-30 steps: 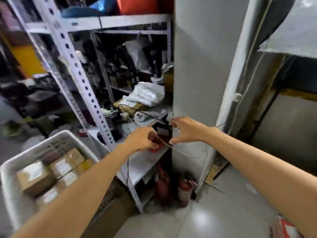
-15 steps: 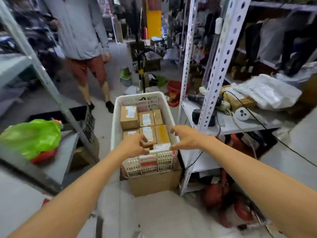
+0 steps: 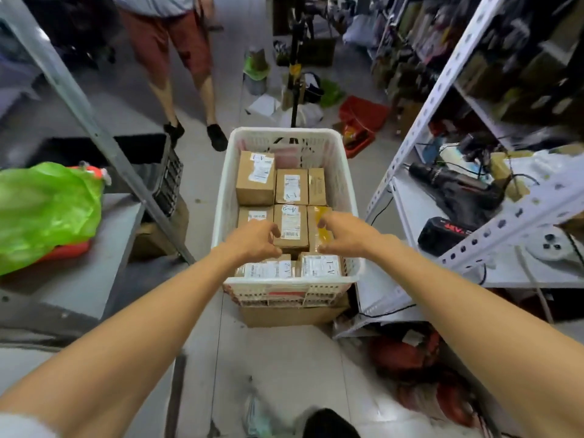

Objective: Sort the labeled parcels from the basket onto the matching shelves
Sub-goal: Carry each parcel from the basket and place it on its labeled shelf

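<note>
The left hand [image 3: 252,240] is curling its fingers against the left edge of the middle parcel [image 3: 290,226] in the white basket [image 3: 347,191], whether gripping cannot be told, while the right hand [image 3: 346,230] is holding thumb and forefinger apart over the yellow-taped parcel [image 3: 320,235], hiding part of it. Beyond, a bystander's legs [image 3: 161,93] are standing, cut off above the shorts [image 3: 164,36].
</note>
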